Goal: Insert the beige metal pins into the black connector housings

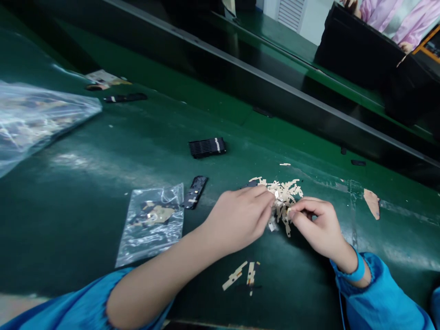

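Note:
A heap of small cream-coloured flat parts (pixel 285 190) lies on the green work surface (pixel 137 151). My left hand (pixel 242 215) is at the heap's left side, its fingers bent and pressed together, and the fingertips are partly hidden among the pieces. On the heap's right edge, my right hand (pixel 318 224) pinches a small cream flat part (pixel 289 211) between thumb and forefinger. Closer to me lie a few separate cream strips (pixel 235 276). Left of my left hand are a black flat part (pixel 196 192) and a clear zip bag (pixel 149 243) with parts inside.
A bundled black stack (pixel 207 147) sits farther back. A large clear plastic bag (pixel 44 119) of parts is at the left. A dark rail (pixel 240 68) runs along the back. Beyond it, a person in a pink sleeve (pixel 419 23) is beside a black bin (pixel 357 46).

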Demonstrator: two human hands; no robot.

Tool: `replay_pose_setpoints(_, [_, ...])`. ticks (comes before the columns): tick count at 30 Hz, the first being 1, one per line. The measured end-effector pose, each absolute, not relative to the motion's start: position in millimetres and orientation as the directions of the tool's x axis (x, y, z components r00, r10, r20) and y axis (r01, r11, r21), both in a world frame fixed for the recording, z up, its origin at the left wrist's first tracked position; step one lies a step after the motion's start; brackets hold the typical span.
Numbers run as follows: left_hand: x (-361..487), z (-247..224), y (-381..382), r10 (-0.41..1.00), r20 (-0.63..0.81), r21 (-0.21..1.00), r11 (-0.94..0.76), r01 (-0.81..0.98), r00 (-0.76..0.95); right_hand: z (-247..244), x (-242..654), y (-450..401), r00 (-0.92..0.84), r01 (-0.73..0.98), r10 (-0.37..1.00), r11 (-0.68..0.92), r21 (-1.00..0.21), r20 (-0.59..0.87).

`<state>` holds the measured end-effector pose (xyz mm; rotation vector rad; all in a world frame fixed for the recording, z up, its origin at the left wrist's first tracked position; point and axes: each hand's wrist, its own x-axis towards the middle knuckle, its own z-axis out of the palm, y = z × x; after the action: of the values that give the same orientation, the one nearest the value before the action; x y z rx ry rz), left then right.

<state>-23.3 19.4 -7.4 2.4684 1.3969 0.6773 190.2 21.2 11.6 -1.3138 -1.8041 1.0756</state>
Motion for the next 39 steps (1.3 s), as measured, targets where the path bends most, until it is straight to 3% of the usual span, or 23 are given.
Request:
replay_pose_setpoints(3, [-26.2, -8.2, 23.0, 0.879, 0.208, 0.442, -0.476, 0.76, 0.43, 20.5, 195.2, 26.5, -0.264, 0.364, 0.963, 0.051, -0.93, -0.05])
replay_pose_setpoints(5, [-24.7, -5.9, 23.1, 0.879, 0.198, 0.529, -0.469, 0.707, 0.434, 24.5, 197.3, 29.2, -0.258, 0.325, 0.96, -0.016, -0.945, -0.105])
replay_pose_setpoints(9, [-16.8, 4.5, 21.1, 0.909, 0.13, 0.856, -0.305, 0.418, 0.397, 22.6, 196.0, 29.1, -0.306, 0.275, 0.935, -0.095, -0.957, -0.181])
replay_pose_setpoints(12, [-13.4, 10.6, 21.3, 0.931, 0.048, 0.973, -0.125, 0.192, 0.363, 17.6, 193.5, 26.8, -0.341, 0.276, 0.919, -0.105, -0.955, -0.199])
replay_pose_setpoints(15, [-13.6, 11.8, 22.1, 0.944, 0.051, 0.985, -0.1, 0.138, 0.325, 15.5, 192.5, 25.7, -0.35, 0.298, 0.92, -0.069, -0.952, -0.176])
replay_pose_setpoints(22, [-15.6, 9.7, 21.5, 0.942, 0.057, 0.962, -0.14, 0.233, 0.33, 15.0, 192.0, 24.6, -0.376, 0.343, 0.921, 0.032, -0.939, -0.106])
replay_pose_setpoints(28, [-14.9, 7.9, 20.6, 0.965, 0.128, 0.906, -0.208, 0.367, 0.231, 14.6, 191.6, 21.5, -0.235, 0.592, 0.967, 0.224, -0.774, 0.101])
replay_pose_setpoints(39, [-11.8, -2.0, 13.9, 0.901, 0.281, 0.808, -0.408, 0.424, 0.331, 12.7, 187.5, 18.1, -0.35, 0.574, 0.93, 0.309, -0.758, 0.114])
